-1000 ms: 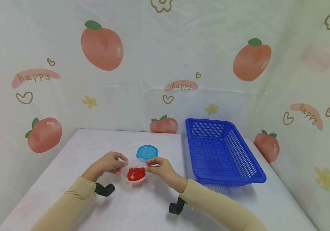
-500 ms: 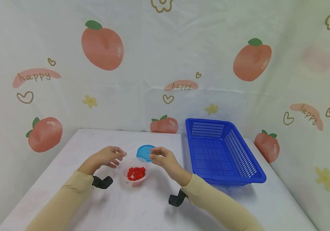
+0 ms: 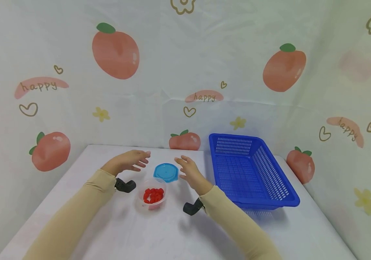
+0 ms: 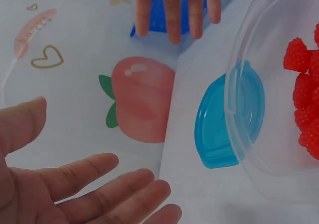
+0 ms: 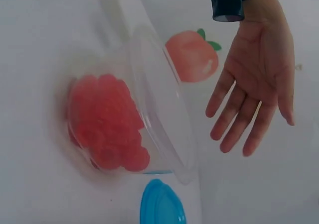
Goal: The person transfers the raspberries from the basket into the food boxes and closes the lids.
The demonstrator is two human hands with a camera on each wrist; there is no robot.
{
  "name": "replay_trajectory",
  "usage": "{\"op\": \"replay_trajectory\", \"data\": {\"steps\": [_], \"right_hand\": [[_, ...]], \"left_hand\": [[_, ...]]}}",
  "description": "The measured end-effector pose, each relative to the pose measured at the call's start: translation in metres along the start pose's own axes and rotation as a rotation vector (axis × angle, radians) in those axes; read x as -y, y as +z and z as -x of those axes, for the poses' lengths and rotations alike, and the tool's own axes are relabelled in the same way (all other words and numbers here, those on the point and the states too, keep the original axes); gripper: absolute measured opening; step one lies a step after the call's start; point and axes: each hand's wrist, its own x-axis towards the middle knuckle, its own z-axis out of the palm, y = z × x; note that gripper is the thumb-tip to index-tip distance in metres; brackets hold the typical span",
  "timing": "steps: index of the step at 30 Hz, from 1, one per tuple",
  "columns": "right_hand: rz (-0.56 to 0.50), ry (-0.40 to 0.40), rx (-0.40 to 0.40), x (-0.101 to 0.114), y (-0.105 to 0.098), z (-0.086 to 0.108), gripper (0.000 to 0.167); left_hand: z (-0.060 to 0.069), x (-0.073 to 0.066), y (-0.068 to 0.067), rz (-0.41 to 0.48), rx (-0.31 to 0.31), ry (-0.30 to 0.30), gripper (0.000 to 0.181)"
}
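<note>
A clear plastic bowl stands on the table with several red raspberries in it. Just behind it a light-blue lid lies flat, apart from the bowl. My left hand hovers to the left of the lid, fingers spread and holding nothing. On the other side, my right hand is also raised, its fingers relaxed and nothing between them. In the left wrist view, the left fingers are extended, and several right-hand fingers appear at the top.
A large blue plastic basket stands at the right of the white table. A white cloth printed with fruit hangs behind and along the sides. A black camera is worn at each wrist.
Both hands have let go of the bowl's rim, risen and moved forward to either side of the lid. The bowl, lid and basket stay in place.
</note>
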Motion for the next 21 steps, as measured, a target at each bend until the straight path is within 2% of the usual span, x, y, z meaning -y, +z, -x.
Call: {"op": "replay_trajectory", "data": {"steps": [5,10,15,21], "right_hand": [[0.012,0.064,-0.066,-0.003,0.005,-0.013,0.071],[0.024,0.134,-0.103,-0.01,0.01,-0.026,0.073],[0.005,0.188,-0.104,-0.016,0.012,-0.034,0.071],[-0.056,0.191,-0.109,-0.02,0.012,-0.038,0.069]], "left_hand": [[-0.016,0.0,-0.004,0.087,0.048,-0.06,0.068],[-0.028,0.005,-0.003,0.143,0.094,-0.12,0.071],[-0.036,0.012,-0.001,0.172,0.14,-0.158,0.068],[-0.04,0.019,0.002,0.215,0.185,-0.191,0.068]]}}
